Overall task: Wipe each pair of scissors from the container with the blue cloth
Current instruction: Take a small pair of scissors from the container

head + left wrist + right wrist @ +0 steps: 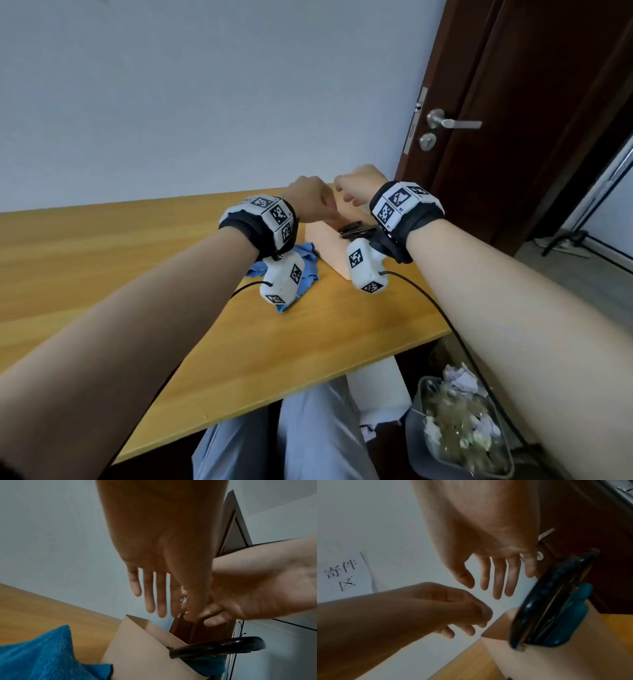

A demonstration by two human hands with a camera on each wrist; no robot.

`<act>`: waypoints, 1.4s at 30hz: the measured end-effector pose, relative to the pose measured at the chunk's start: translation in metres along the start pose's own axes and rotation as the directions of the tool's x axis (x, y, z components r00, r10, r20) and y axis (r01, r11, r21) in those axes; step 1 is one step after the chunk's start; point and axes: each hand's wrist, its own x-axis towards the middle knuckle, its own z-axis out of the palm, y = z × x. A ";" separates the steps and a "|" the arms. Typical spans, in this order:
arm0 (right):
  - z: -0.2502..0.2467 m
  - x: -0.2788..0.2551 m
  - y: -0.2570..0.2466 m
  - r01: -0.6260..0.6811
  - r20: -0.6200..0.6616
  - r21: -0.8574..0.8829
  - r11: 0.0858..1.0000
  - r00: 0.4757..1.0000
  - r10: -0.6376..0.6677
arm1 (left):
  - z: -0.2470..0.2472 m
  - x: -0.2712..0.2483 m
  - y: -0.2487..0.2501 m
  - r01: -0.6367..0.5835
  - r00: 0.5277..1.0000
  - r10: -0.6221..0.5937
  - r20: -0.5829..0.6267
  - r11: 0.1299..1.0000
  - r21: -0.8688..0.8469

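Note:
A beige container (329,243) stands on the wooden table (137,257), near its right end. Scissors (356,229) with black handles (217,650) stick out of its top. In the right wrist view a teal-handled pair (565,622) sits beside the black handles (547,595). A crumpled blue cloth (308,263) lies against the container's left side, also in the left wrist view (34,655). My left hand (154,608) hovers over the container with straight fingers, holding nothing. My right hand (488,588) hangs just right of it, fingers relaxed and empty, above the handles.
A dark wooden door (513,102) with a metal handle is behind the table's right end. On the floor at the right is a grey bin (455,428) full of crumpled paper. A white roll (380,390) stands under the table edge. Cables trail from both wrists.

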 end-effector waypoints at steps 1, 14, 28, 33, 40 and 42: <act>-0.002 0.006 0.006 -0.026 0.000 -0.006 1.000 1.000 0.026 | 0.001 0.000 0.004 -0.022 0.997 0.023 0.070 1.000 -0.017; -0.015 0.020 0.052 -0.110 0.064 -0.198 0.974 0.990 0.125 | 0.030 0.015 0.022 -0.009 0.954 0.051 0.294 0.990 -0.143; -0.007 0.036 0.064 0.012 0.186 -0.404 0.915 0.980 0.070 | 0.067 0.060 -0.007 0.101 0.967 -0.103 0.231 0.995 0.018; 0.001 0.036 0.052 -0.008 0.203 -0.466 0.885 0.972 0.115 | 0.068 0.067 -0.010 0.099 0.965 -0.094 0.245 0.995 -0.006; 0.005 0.049 0.041 0.092 0.238 -0.581 0.809 0.969 0.061 | 0.066 0.067 -0.013 0.117 0.966 -0.090 0.243 0.988 -0.101; 0.005 0.051 0.042 0.086 0.257 -0.566 0.820 0.963 0.076 | 0.065 0.067 -0.013 0.124 0.965 -0.096 0.244 0.987 -0.101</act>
